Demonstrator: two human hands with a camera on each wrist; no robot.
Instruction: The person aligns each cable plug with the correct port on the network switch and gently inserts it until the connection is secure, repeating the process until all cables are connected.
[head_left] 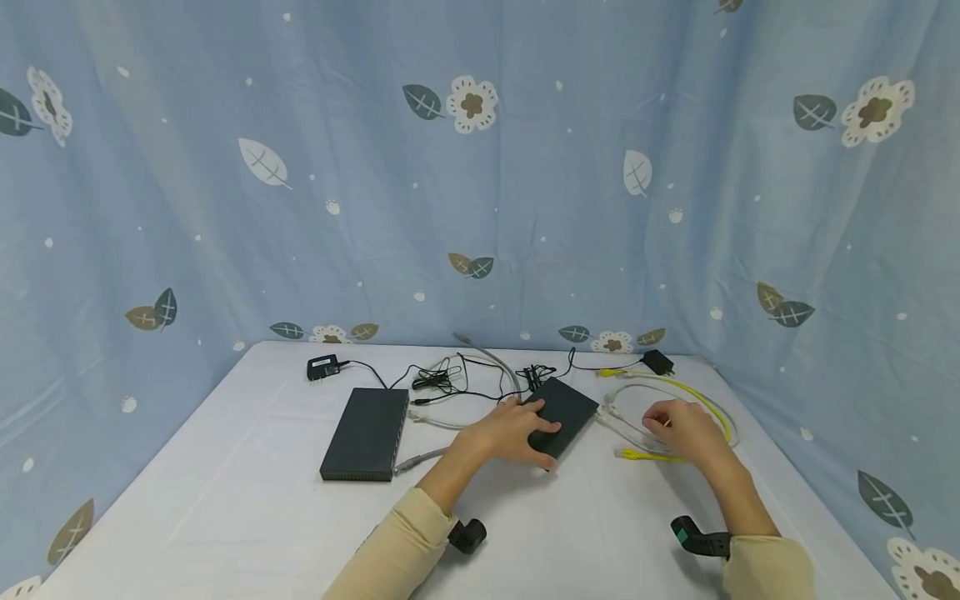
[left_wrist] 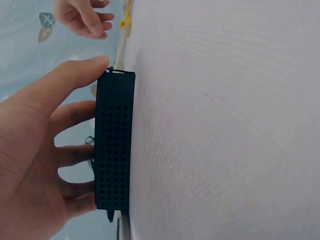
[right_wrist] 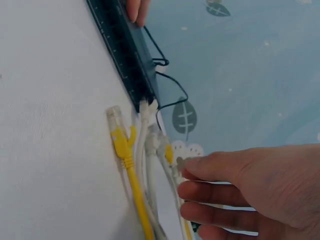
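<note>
My left hand (head_left: 504, 433) rests on a black network switch (head_left: 568, 410), its fingers spread over the top and the thumb at the near corner. In the left wrist view the switch's perforated end (left_wrist: 115, 155) faces the camera. A white network cable's plug (right_wrist: 144, 107) sits at the last port of the switch's port row in the right wrist view. My right hand (head_left: 686, 427) hovers at the right over coiled network cables, fingers loosely bent, nothing visible in them. A yellow cable's plug (right_wrist: 117, 127) lies on the cloth near that hand.
A second black switch (head_left: 366, 433) lies at the left, with a grey cable plug (head_left: 408, 463) beside it. Behind are a black power adapter (head_left: 324, 367), bundled black cords (head_left: 435, 379) and another adapter (head_left: 657, 362). A blue patterned curtain (head_left: 480, 183) hangs behind the table.
</note>
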